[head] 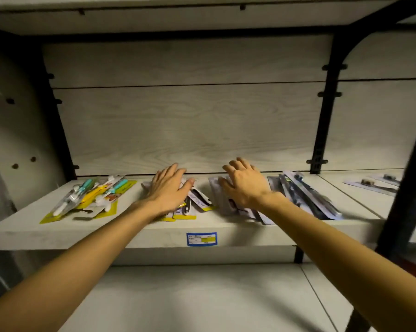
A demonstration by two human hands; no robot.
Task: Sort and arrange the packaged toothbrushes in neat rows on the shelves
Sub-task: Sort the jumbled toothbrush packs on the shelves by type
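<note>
Head view, left to right along one pale wood-grain shelf [22,232].

Far left: heap of yellow-backed packs [89,200], teal and white brush handles visible, overlapping at mixed angles, not squared to shelf edge.

Next right: left hand [168,188], palm down, fingers straight and slightly spread, resting flat on loose stack of white and yellow packs [195,206]; nothing gripped. Stack fanned toward near edge, lower ends showing below the palm.

Shelf front, below and between both hands: blue-bordered price label [201,238], print too small to read.

Centre right: right hand [244,185], palm down, fingers straight and somewhat spread, pressing on stack of grey-white packs [228,207]; nothing gripped. Near ends of this stack reaching shelf edge.

Just beside, right of the wrist: dark packs [307,195], overlapping, slanted toward near right.

Right of those: black upright post [326,104] against back panel.

Far right, beyond a shelf seam: a few separate packs [372,185], lying flat, partly hidden by dark diagonal frame member [403,188].
</note>
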